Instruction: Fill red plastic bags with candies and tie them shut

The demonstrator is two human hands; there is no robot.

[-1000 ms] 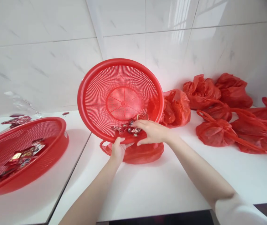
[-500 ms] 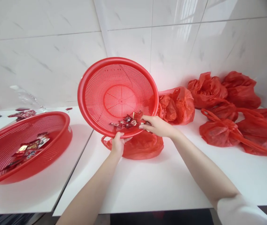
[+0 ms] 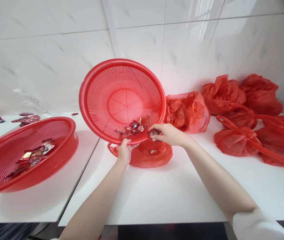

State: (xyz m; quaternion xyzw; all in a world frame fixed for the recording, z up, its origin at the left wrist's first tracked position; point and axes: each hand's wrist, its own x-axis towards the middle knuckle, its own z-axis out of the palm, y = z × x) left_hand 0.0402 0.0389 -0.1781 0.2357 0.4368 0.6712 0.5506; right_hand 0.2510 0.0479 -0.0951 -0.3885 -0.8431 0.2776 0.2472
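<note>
My left hand (image 3: 125,151) grips the lower rim of a round red plastic basket (image 3: 84,96), thumb inside, holding it tilted towards me. Several small wrapped packets (image 3: 135,127) in dark red and gold lie inside along its lower side. At the basket's lower right rim, my right hand (image 3: 166,134) pinches a dark red wrapped packet (image 3: 154,133). Beneath both hands a red plastic bag (image 3: 151,159) rests on the white table, partly hidden by the basket. One small wrapped piece (image 3: 153,151) shows on or inside that bag.
A second red basket (image 3: 68,135) stands tilted at the left with wrapped packets (image 3: 33,155) in it. Several red plastic bags (image 3: 236,140) crowd the right side, with another bag (image 3: 194,113) beside the held basket. A tiled wall (image 3: 137,43) closes the back; a seam splits the white table (image 3: 181,196).
My right hand has drawn a packet out over the basket's rim, above the bag. A small wrapped piece now shows at the bag. The held basket has shifted slightly left.
</note>
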